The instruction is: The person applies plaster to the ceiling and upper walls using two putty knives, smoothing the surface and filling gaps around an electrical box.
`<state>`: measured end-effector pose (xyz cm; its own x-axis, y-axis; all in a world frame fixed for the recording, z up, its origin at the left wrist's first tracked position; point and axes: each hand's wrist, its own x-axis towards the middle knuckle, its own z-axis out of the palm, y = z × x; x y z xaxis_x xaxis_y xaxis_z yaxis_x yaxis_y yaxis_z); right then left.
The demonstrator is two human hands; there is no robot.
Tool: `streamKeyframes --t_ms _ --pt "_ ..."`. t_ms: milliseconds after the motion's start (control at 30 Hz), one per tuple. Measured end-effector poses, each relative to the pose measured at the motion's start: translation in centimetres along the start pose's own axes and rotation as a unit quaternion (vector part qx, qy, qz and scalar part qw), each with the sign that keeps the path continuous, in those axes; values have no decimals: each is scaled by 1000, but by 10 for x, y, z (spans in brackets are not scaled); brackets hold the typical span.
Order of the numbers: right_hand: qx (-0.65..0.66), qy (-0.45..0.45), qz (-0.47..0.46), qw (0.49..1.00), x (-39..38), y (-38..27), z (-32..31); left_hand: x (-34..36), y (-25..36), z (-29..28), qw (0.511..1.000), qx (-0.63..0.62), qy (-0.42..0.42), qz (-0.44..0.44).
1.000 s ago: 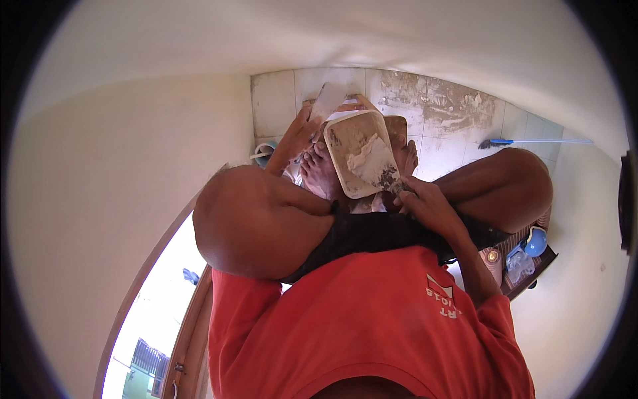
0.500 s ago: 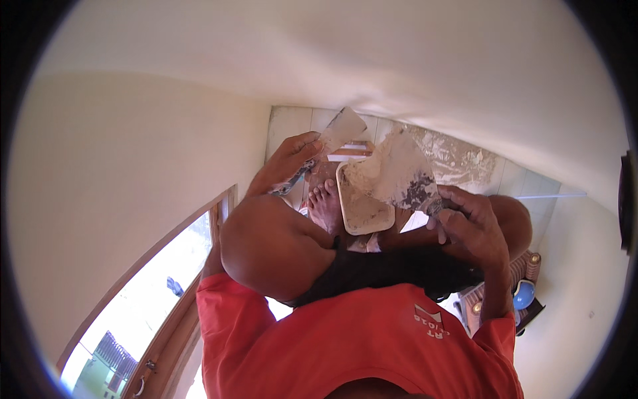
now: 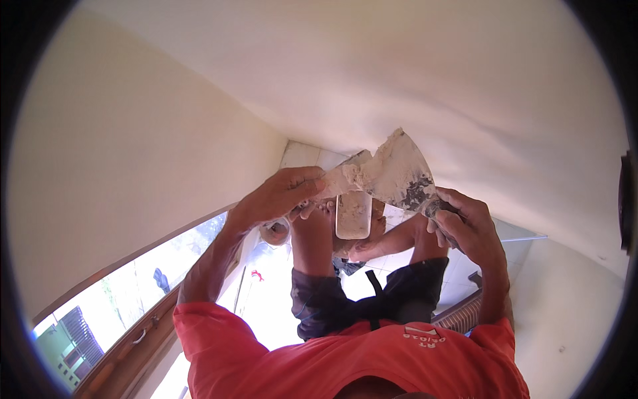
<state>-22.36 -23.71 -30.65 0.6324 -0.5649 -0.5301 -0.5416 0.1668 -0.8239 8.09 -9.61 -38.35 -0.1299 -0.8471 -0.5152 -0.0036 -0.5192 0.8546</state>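
Note:
My left hand [image 3: 282, 193] is closed round a putty knife [image 3: 337, 183] whose blade is coated with pale putty. My right hand [image 3: 470, 225] grips the dark handle of a wider scraper [image 3: 402, 166], its fan-shaped blade smeared with putty and dark patches. The two blades meet in front of me, with a lump of putty [image 3: 353, 175] where the left one overlaps the wide blade's left edge. Below them, between my legs, is a white rectangular tray [image 3: 354, 223] with putty residue; the blades hide its far end.
Pale walls [image 3: 166, 126] meet in a corner ahead and to the left. A wooden-framed opening [image 3: 149, 326] lies at my lower left. Near my left knee stands a round container [image 3: 274, 231]. Part of a brown ribbed piece of furniture [image 3: 462, 312] shows at the lower right.
I have risen from a deep squat, and the tray now appears farther below. My left hand has brought its putty knife down and right against the wide scraper. My right hand has hardly shifted.

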Motion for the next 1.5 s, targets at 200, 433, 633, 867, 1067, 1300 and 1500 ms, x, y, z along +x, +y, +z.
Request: streamKeyframes --t_ms 200,433,633,867,1067,1300,1500 --pt "-214 53 -143 965 -100 -152 -32 -93 127 29 999 -13 23 31" --pt "-479 75 -326 811 -208 -310 -62 -206 278 66 996 -52 57 46" --pt "-539 127 -464 692 -268 -394 -86 -275 373 78 990 -102 35 93" --pt "-504 185 -518 666 -308 -430 -101 -324 443 92 988 -104 45 106" --pt "-443 237 -547 670 -314 -436 -103 -344 473 97 982 -116 56 140" --pt "-425 220 -545 688 -307 -438 -105 -345 481 104 975 -117 84 171" --pt "-367 233 -557 708 -289 -416 -101 -343 483 123 970 -67 141 185"
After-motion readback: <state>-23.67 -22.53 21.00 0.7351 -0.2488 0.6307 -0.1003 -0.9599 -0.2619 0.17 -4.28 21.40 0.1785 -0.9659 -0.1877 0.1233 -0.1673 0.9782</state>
